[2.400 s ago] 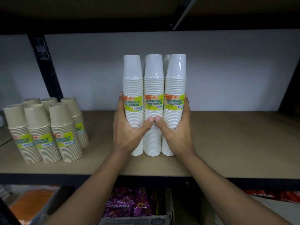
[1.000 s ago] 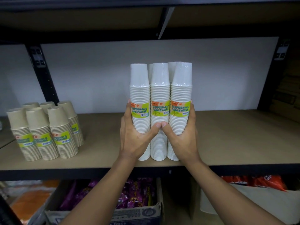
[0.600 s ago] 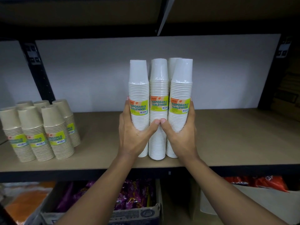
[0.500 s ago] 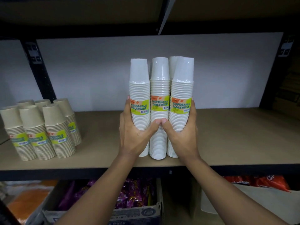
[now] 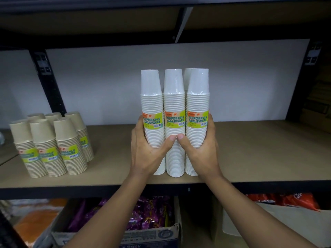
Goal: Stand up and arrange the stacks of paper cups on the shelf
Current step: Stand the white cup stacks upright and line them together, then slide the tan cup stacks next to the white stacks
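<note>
Step in hand, by the look of it: squaring up the white stacks (image 5: 174, 126) as one block on the shelf (image 5: 259, 154). To do it well, squeeze evenly from both sides at label height. Bases stay flat on the board, labels facing out. Slide, don't lift, or the tall columns may buckle. The stack by the right fingers leans slightly inward at its top and probably wants straightening before letting go.

Left hand (image 5: 148, 153) wraps the outer side of the left stack, and right hand (image 5: 201, 151) wraps the outer side of the right one. Fingers curl away behind the cups and are mostly hidden. Thumbs (image 5: 171, 139) cross the front and meet tip to tip on the middle stack, just under its label. It is a wide wrap, not a pinch.

At least one more white stack stands behind the front three. Bases appear to sit near the front edge, below the wrists. Brown stacks (image 5: 52, 145) stand upright, well apart, left of the left hand.
</note>
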